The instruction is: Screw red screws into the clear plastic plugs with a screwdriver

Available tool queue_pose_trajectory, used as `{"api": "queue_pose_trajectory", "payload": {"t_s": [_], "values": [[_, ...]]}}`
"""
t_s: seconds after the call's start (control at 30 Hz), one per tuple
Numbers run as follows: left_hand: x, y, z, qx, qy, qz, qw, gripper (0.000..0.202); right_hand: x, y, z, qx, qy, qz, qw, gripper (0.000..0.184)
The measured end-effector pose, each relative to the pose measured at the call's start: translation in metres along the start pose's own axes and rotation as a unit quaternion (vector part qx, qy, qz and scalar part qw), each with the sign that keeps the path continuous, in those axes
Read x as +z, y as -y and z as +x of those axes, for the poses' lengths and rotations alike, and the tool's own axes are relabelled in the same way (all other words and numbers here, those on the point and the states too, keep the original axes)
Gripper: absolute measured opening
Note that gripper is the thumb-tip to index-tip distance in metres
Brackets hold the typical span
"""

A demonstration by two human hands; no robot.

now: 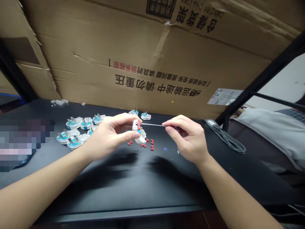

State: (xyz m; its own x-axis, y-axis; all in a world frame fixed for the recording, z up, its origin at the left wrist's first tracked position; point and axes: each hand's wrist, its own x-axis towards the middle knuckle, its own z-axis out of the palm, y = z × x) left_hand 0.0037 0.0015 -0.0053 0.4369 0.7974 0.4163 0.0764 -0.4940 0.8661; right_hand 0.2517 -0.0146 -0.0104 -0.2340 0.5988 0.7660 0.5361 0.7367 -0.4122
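My left hand (109, 135) is closed round a small white plug body (138, 132) with a red piece at its top, held just above the black table (133, 184). My right hand (188, 136) pinches a thin screwdriver (153, 125) whose metal shaft runs left to the red piece on the plug body. Directly below the plug body, several small red parts (147, 143) lie on the table.
Several white and teal plug pieces (76, 132) lie in a group at the left, two more (140, 114) behind my hands. A large cardboard box (152, 57) stands along the back. A grey cable (225, 136) lies at the right, beside a black frame bar (259, 79).
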Motion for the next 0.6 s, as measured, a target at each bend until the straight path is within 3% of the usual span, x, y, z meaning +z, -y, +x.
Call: {"api": "queue_pose_trajectory", "payload": {"t_s": [0.6], "values": [[0.0023,0.0014,-0.0019,-0.003,0.022,-0.053,0.998,0.018,0.0000,-0.0033,0.0007,0.021,0.006,0.017,1.000,0.010]]}}
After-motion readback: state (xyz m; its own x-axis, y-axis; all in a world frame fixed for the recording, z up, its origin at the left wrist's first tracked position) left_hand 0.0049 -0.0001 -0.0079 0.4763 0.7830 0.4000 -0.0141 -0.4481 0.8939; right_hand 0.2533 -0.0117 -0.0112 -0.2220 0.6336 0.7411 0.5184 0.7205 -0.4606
